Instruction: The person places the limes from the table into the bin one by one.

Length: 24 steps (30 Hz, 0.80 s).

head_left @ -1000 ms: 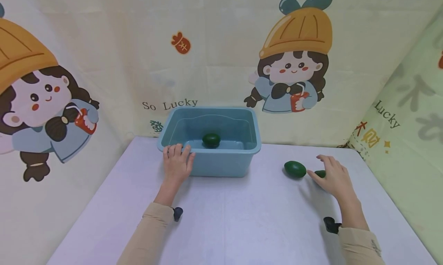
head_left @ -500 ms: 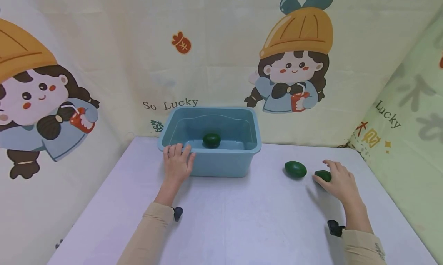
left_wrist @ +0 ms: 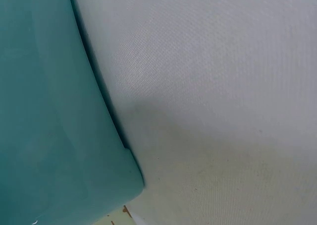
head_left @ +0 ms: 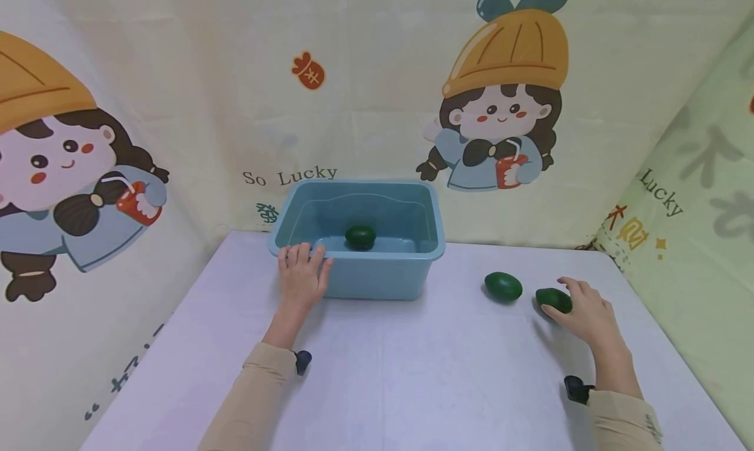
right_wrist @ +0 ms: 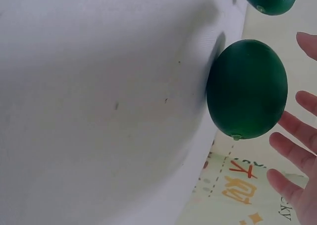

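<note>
A light blue plastic tub (head_left: 377, 277) stands at the back of the table, holding one dark green oval fruit (head_left: 360, 237). My left hand (head_left: 299, 277) rests its fingers on the tub's front rim near the left corner; the left wrist view shows the tub's wall (left_wrist: 54, 111) but not the hand. On the right, my right hand (head_left: 591, 313) spreads its thumb and fingers around a second green fruit (head_left: 552, 298). In the right wrist view, the fingers (right_wrist: 292, 150) stand behind that fruit without a visible grip. A third fruit (head_left: 503, 287) lies just to the left.
A pale table (head_left: 442, 379) carries everything. Behind it and at both sides hangs a cream cloth (head_left: 377, 97) printed with cartoon figures. The tub stands close to the back cloth.
My right hand has shifted right and slightly toward me, uncovering more of the right-hand fruit between thumb and fingers. The left hand has stayed on the rim.
</note>
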Each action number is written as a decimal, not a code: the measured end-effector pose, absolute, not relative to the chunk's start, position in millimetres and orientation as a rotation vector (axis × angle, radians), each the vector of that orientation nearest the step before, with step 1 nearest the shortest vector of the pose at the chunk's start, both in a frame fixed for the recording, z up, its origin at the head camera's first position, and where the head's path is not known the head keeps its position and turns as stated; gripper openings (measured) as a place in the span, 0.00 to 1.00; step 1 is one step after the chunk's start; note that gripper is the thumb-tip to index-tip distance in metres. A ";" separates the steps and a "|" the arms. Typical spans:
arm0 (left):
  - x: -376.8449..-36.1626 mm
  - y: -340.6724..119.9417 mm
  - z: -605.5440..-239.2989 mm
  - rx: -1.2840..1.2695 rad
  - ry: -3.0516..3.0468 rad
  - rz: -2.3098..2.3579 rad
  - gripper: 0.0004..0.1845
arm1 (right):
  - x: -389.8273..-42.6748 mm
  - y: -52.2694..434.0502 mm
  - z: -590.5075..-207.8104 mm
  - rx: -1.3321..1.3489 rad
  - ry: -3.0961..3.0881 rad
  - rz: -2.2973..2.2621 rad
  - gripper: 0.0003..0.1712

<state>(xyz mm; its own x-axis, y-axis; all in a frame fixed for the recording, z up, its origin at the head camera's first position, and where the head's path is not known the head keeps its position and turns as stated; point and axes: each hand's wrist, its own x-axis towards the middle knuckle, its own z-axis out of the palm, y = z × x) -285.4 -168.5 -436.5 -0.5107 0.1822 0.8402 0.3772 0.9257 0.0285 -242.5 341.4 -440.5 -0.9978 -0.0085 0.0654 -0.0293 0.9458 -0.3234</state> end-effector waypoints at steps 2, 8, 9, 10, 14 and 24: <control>-285.4 -168.6 -436.5 -0.399 -2.124 -0.262 0.24 | -242.4 343.4 -441.1 0.025 -3.052 0.503 0.44; -284.6 -168.3 -435.8 -0.395 -2.145 -0.273 0.24 | -239.9 349.3 -443.3 -0.013 -3.089 0.490 0.47; -284.7 -168.2 -435.8 -0.394 -2.146 -0.272 0.23 | -239.5 350.2 -443.9 -0.021 -3.096 0.490 0.48; -284.7 -168.2 -435.9 -0.394 -2.146 -0.272 0.23 | -239.2 350.8 -444.7 -0.027 -3.101 0.492 0.48; -284.4 -168.0 -435.7 -0.393 -2.144 -0.270 0.23 | -237.9 353.9 -446.7 -0.034 -3.117 0.483 0.49; -283.6 -167.4 -436.6 -0.391 -2.140 -0.254 0.24 | -237.0 359.6 -451.8 -0.081 -3.163 0.470 0.49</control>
<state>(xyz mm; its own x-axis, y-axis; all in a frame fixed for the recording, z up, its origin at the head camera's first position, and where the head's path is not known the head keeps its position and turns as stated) -283.6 -167.4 -436.6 -0.5299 0.1810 0.8285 0.3701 0.9284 0.0338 -237.0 359.6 -451.8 -0.9971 0.0420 -0.0636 0.0587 0.9556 -0.2887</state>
